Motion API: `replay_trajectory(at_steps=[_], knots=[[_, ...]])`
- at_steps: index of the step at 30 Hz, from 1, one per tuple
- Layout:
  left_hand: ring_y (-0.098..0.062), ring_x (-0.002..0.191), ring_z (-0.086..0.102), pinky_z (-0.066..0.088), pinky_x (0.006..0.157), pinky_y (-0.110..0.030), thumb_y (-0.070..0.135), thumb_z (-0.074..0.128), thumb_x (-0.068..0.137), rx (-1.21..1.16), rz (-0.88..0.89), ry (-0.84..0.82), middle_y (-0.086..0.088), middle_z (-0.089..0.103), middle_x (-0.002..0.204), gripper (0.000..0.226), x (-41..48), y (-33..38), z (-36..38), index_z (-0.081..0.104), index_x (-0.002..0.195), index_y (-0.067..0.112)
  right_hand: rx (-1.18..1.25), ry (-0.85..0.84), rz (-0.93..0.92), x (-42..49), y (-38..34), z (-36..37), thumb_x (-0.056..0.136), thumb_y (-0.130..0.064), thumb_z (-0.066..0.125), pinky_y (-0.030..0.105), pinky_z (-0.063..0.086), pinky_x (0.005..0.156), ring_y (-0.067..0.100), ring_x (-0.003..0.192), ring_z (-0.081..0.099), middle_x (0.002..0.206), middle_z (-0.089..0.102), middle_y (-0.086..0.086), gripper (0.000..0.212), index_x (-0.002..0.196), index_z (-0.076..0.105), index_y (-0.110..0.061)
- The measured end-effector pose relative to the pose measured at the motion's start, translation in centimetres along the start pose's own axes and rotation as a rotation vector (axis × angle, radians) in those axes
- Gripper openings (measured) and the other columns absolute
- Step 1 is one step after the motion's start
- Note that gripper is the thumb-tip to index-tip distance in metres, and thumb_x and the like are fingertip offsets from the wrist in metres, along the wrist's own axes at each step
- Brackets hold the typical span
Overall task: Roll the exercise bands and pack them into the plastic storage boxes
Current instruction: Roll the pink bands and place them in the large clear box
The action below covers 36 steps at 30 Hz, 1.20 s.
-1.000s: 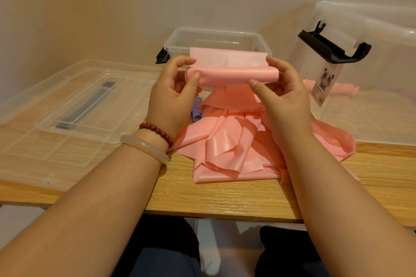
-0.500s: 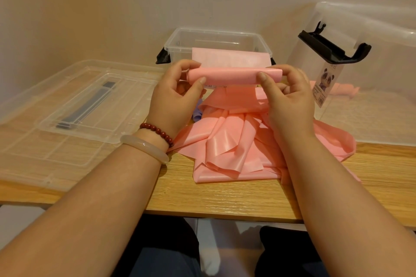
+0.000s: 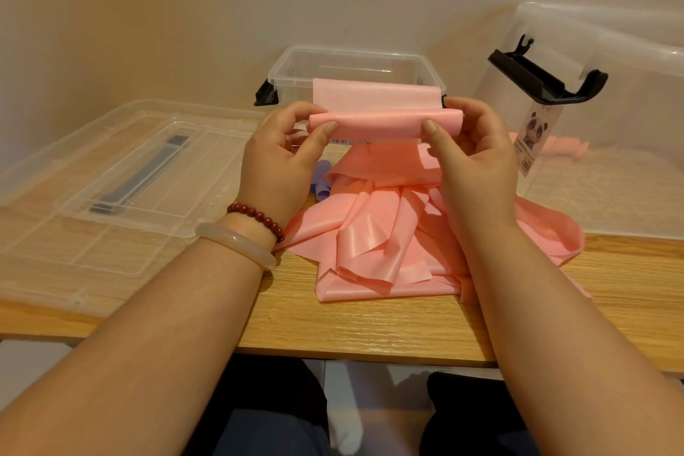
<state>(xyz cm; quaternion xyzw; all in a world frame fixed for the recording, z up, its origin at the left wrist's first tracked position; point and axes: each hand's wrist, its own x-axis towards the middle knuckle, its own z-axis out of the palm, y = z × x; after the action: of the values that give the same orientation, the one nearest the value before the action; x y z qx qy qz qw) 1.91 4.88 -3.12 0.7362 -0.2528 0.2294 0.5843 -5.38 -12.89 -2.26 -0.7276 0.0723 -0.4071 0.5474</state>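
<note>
Now, early going: a pink exercise band [image 3: 388, 233] is seen mostly loose, heaped in folds on the wooden table [image 3: 370, 326], with only its upper end wound into a short roll [image 3: 385, 123]. That roll is held in the air, clamped at its two ends by the left hand [image 3: 285, 163] and the right hand [image 3: 477, 155], thumbs in front, fingers curled behind, the hands set apart by the roll's length. A flat flap of band stands up just behind it.

Nothing can be made out inside the small clear storage box [image 3: 355, 65] just beyond the roll, so packing there is judged not yet begun. A purple band [image 3: 321, 179] is glimpsed beside the left hand, partly hidden. More pink is seen through the large clear storage box [image 3: 610, 122] at right; whether it is inside or behind cannot be told.

Room is tight: clear lids [image 3: 122, 174] are spread at left, the large box is stood at right, and a wall is close behind. The heap's lowest folds are laid near the table's front edge, so slack could be dragged off by a careless pull.
</note>
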Motion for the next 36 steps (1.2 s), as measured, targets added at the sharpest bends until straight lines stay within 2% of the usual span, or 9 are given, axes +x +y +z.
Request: replay_trajectory(at_steps=[5,8,11,14,18,22,27,31,36], knots=[[-0.009,0.085,0.063,0.056,0.076,-0.025,0.026,0.061,0.093,-0.024,0.003,-0.015,0.013,0.060,0.095,0.018,-0.09,0.10,-0.08,0.053,0.102,0.038,-0.060,0.042,-0.002,0.06,-0.13,0.11,0.090,-0.032,0.067,0.041,0.058,0.076,0.014,0.086,0.067,0.093,0.068,-0.005,0.010,0.095,0.059,-0.035],[-0.013,0.084,0.063,0.056,0.075,-0.025,0.020,0.065,0.090,-0.067,-0.002,-0.037,0.003,0.061,0.095,0.026,-0.09,0.29,-0.20,0.051,0.099,0.040,-0.084,0.058,0.005,0.11,-0.19,0.13,0.090,-0.034,0.066,0.042,0.057,0.076,0.010,0.080,0.066,0.085,0.067,-0.009,0.010,0.089,0.057,-0.038],[-0.003,0.081,0.059,0.050,0.072,-0.014,0.012,0.067,0.087,-0.088,-0.001,-0.073,0.006,0.057,0.095,0.032,-0.16,0.50,-0.19,0.050,0.097,0.037,-0.101,0.065,0.018,0.14,-0.12,0.11,0.090,-0.036,0.066,0.044,0.057,0.076,0.008,0.078,0.066,0.079,0.065,-0.014,0.010,0.087,0.056,-0.039],[-0.002,0.084,0.059,0.050,0.073,-0.013,0.008,0.065,0.087,-0.062,-0.008,-0.077,0.012,0.056,0.097,0.033,-0.20,0.58,-0.06,0.050,0.097,0.036,-0.090,0.059,0.017,0.10,-0.17,0.07,0.090,-0.035,0.066,0.039,0.059,0.075,0.006,0.079,0.066,0.084,0.065,-0.014,0.008,0.092,0.059,-0.036],[-0.011,0.084,0.063,0.055,0.074,-0.020,0.015,0.063,0.091,-0.035,-0.004,-0.039,0.010,0.060,0.095,0.025,-0.10,0.34,-0.04,0.052,0.099,0.036,-0.013,0.023,0.025,-0.02,-0.43,-0.07,0.091,-0.025,0.066,0.024,0.058,0.071,0.010,0.091,0.065,0.106,0.064,-0.005,0.026,0.117,0.059,-0.025],[-0.011,0.081,0.064,0.056,0.073,-0.022,0.017,0.062,0.092,-0.042,-0.010,-0.033,0.011,0.060,0.092,0.019,-0.16,0.30,-0.04,0.054,0.103,0.031,-0.009,-0.010,0.025,-0.15,-0.39,-0.10,0.090,-0.021,0.067,0.030,0.058,0.077,0.011,0.094,0.063,0.111,0.064,-0.005,0.032,0.119,0.058,-0.029],[-0.011,0.083,0.063,0.056,0.074,-0.022,0.019,0.064,0.091,-0.047,-0.007,-0.055,0.012,0.059,0.093,0.019,-0.28,0.48,-0.03,0.053,0.100,0.031,-0.010,0.005,0.023,-0.17,-0.52,-0.14,0.093,-0.021,0.063,0.022,0.057,0.071,0.011,0.090,0.065,0.110,0.064,-0.001,0.028,0.121,0.060,-0.023],[0.002,0.079,0.062,0.053,0.068,-0.014,0.013,0.071,0.085,-0.117,-0.038,-0.086,0.012,0.060,0.095,0.028,-0.32,0.74,-0.13,0.053,0.100,0.030,0.014,0.027,0.037,-0.09,-0.53,-0.06,0.095,-0.022,0.061,0.013,0.050,0.061,0.018,0.090,0.066,0.108,0.065,0.006,0.024,0.118,0.061,-0.017],[-0.005,0.087,0.063,0.051,0.075,-0.012,0.013,0.066,0.089,-0.044,-0.018,-0.062,0.010,0.060,0.102,0.028,-0.20,0.44,-0.07,0.054,0.108,0.030,0.053,0.020,0.045,-0.18,-0.61,0.06,0.095,-0.019,0.061,0.013,0.050,0.061,0.013,0.085,0.066,0.110,0.065,0.008,0.028,0.122,0.059,-0.014]])
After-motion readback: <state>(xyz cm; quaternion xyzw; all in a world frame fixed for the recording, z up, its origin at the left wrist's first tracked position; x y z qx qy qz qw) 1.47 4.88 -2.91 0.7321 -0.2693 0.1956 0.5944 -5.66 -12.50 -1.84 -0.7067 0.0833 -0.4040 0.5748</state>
